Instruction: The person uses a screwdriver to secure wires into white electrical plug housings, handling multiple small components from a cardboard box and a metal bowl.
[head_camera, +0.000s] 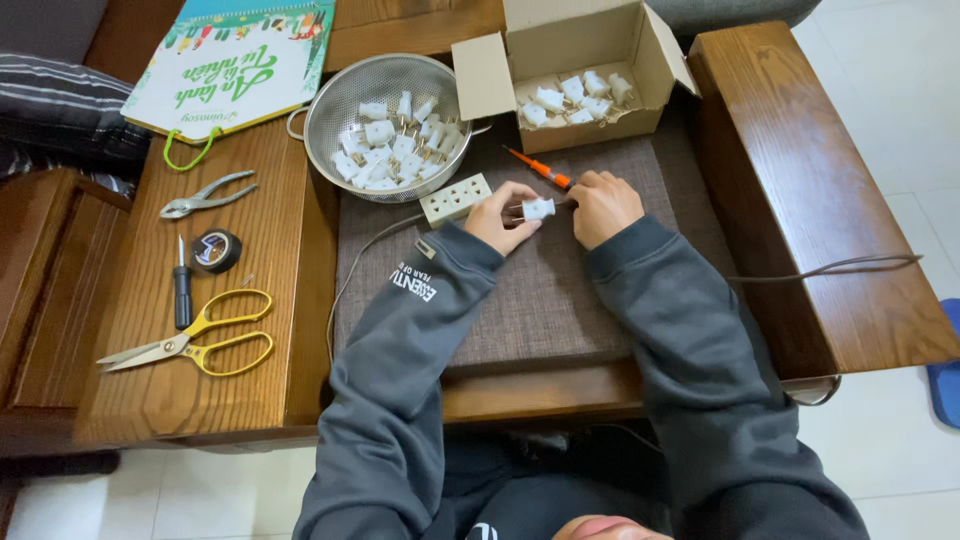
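Observation:
My left hand (497, 216) pinches a small white plug (538, 209) over the grey-brown cushion (540, 300). My right hand (600, 203) grips an orange-handled screwdriver (540, 169), its handle sticking out to the upper left, and rests against the plug's right end. A cream multi-socket outlet block (455, 198) with a thin cord lies just left of my left hand. Both forearms wear dark grey sleeves.
A metal colander (322, 105) holding several white plugs sits behind the outlet block. An open cardboard box (590, 45) with more plugs stands at the back right. On the wooden side surface lie pliers (205, 195), black tape (216, 250), a black-handled screwdriver (183, 290), yellow scissors (195, 340) and a printed bag (230, 65).

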